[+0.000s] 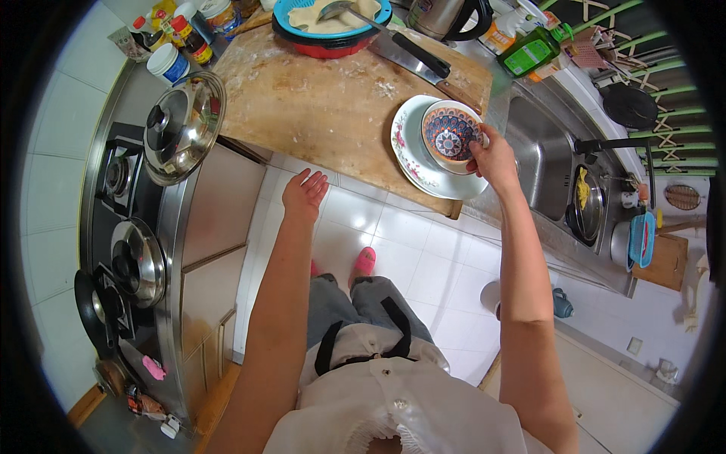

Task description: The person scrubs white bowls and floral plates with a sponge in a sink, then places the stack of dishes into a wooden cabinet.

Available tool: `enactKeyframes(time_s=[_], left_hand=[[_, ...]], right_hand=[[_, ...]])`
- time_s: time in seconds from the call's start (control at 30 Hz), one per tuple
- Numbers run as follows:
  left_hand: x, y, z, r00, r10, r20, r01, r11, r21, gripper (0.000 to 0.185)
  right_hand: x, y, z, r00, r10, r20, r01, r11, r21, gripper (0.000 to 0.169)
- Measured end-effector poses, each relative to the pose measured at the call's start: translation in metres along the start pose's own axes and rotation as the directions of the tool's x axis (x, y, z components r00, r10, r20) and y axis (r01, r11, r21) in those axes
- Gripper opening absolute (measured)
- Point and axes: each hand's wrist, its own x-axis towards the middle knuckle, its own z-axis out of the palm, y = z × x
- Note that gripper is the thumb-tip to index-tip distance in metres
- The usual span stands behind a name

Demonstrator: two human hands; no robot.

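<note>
My right hand (494,160) grips the near right rim of a bowl (450,135), thumb inside and fingers outside. The bowl has an orange and blue pattern within, and it tilts slightly towards me. Beneath it lie stacked white plates (406,148) with pink flowers on their rims; I cannot tell whether the bowl touches them. The plates sit at the right front corner of a floured wooden board (306,102). Off the board's front edge, my left hand (305,196) holds nothing, its palm turned up and fingers loosely extended.
A blue colander (281,20) holds dough and a ladle (417,50) at the back. Beside it lies a cleaver (420,71). The steel sink (536,153) is on the right. Leftward, a pot lid (184,127) overhangs the counter beside the gas stove (116,176); bottles and jars stand behind.
</note>
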Motion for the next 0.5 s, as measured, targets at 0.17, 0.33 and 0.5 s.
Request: enactKeyframes(time_s=[0.17,0.33,0.5], left_hand=[[0.028,0.012,-0.012,0.999,0.015,0.045,-0.010,0.995,-0.100,0.039],[0.045,0.017,-0.009,0.999,-0.020,0.043,0.030,0.973,-0.229,0.042],[0.049,0.021,-0.003,0.986,-0.026,0.165,0.065,0.970,-0.236,0.041]], right_hand=[[0.012,0.005,0.003,1.000,0.016,0.009,-0.015,0.995,-0.103,0.045],[0.005,-0.006,0.009,0.996,-0.014,-0.083,-0.019,0.921,-0.390,0.042],[-0.001,-0.010,0.025,0.975,-0.130,-0.179,-0.013,0.775,-0.631,0.035]])
